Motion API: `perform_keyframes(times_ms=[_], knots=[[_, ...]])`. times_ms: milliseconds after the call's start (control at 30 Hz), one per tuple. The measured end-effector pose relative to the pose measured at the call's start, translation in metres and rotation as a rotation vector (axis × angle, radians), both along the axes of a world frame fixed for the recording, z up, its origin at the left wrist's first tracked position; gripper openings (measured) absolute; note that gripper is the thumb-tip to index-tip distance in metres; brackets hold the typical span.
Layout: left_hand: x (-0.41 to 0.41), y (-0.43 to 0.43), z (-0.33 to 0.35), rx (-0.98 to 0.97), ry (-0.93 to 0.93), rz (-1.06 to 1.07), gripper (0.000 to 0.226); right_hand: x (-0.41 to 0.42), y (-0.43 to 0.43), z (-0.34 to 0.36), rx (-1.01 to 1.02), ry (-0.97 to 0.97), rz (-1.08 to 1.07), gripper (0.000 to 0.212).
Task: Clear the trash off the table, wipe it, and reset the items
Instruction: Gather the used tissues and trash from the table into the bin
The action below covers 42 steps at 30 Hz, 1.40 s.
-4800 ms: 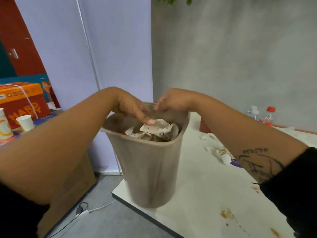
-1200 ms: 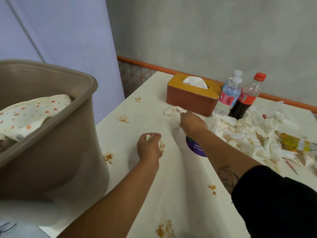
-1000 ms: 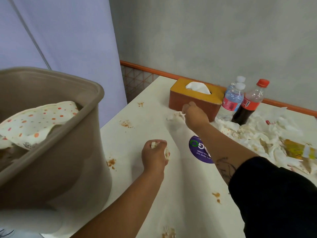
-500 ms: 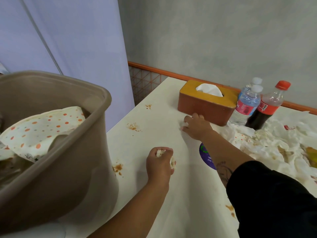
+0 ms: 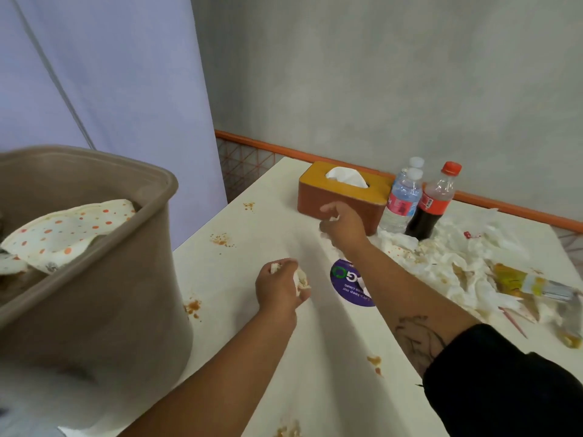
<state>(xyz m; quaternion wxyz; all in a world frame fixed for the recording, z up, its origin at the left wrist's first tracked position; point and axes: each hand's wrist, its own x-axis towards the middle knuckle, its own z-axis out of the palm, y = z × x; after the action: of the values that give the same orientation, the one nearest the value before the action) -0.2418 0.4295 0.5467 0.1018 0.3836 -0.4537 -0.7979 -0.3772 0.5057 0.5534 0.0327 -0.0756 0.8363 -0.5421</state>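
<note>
1. The surface is pale and flecked with sauce stains. None of it looks wiped yet.
2. The bin sits at 9 o'clock with dotted paper already inside. A few seconds ago both hands were at its rim. Now it stands alone, so both hands are free for gathering.
3. A heap of soiled tissues spreads from 1 to 3 o'clock, with a plastic bottle lying in it. This is the bulk of the trash, and it looks untouched.
4. The tissue box is at 12 o'clock. The water bottles and a cola bottle stand just beside its right end, all items to be reset later.
5. The right hand is just in front of the box, fingers curled and pinching a white scrap. A second ago that scrap lay on the surface; the hand reached forward and lifted it.
6. The left hand, near the centre, has barely moved. Its fingers stay closed round a crumpled wad.
7. With both hands loaded, a drop into the bin at 9 o'clock seems due. Clearing is at an early stage.
</note>
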Motion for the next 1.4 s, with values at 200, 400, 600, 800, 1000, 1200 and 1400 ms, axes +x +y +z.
perform_keyframes(times_ms=[200,400,600,800,1000,1200,1400], knots=[[0.009,0.021,0.053,0.144,0.117,0.017,0.006,0.062,0.003,0.053,-0.313,-0.14,-0.005,0.025],[0.028,0.031,0.101,0.081,0.216,0.048,0.014,0.108,-0.005,0.094,-0.361,-0.081,0.015,0.02],[0.056,0.015,0.159,-0.153,0.331,0.145,0.04,0.153,-0.028,0.145,-0.366,0.121,0.171,0.033],[0.102,-0.021,0.217,-0.303,0.436,0.207,0.044,0.194,-0.069,0.195,-0.469,0.172,0.359,0.04],[0.139,-0.09,0.247,-0.387,0.384,0.156,0.029,0.216,-0.126,0.224,-0.31,0.246,0.477,0.017],[0.157,-0.171,0.234,-0.381,0.3,0.025,0.032,0.218,-0.172,0.217,-0.21,0.167,0.642,0.008],[0.165,-0.208,0.214,-0.866,0.035,-0.218,0.05,0.213,-0.179,0.214,0.065,0.293,0.674,0.032]])
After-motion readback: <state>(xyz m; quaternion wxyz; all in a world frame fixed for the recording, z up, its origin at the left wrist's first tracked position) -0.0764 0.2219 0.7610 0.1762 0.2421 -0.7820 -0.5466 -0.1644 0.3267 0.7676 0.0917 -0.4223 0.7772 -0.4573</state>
